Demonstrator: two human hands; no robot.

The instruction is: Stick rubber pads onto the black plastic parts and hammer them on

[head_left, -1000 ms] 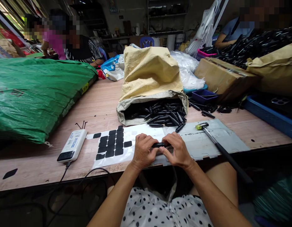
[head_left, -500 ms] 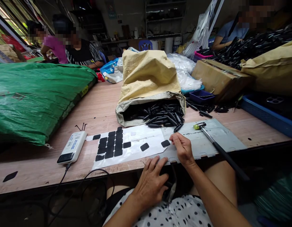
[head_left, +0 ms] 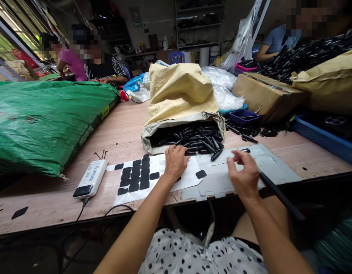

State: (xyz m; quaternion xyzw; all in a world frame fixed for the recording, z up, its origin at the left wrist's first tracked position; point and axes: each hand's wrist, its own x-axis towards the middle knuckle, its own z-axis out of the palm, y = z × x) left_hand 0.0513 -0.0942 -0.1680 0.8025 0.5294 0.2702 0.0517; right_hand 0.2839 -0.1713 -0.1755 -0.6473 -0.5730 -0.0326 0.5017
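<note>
My left hand (head_left: 176, 161) reaches over the white sheet (head_left: 158, 186) to the sack's mouth, fingers bent around the left end of a black tapered tube (head_left: 190, 153). Part of this grip is hidden behind the hand. My right hand (head_left: 244, 177) hovers above the grey board (head_left: 215, 182), its fingers loosely curled and apart with nothing visible in them. Just behind it lies a hammer (head_left: 281, 196), partly covered. Rows of black rounded-square stickers (head_left: 134, 179) lie on the sheet, and a single black sticker (head_left: 201, 174) sits at its right edge.
A yellow sack (head_left: 180, 91) spills black tubes. To the left are a green sack (head_left: 50, 121) and a white power bank (head_left: 91, 179) with a cable. A cardboard box (head_left: 258, 93) and blue tray (head_left: 321, 131) stand right. Several people sit farther back.
My left hand has moved from the table's front edge forward to the tubes. My right hand has shifted right toward the hammer, and its fingers have loosened from a pinch.
</note>
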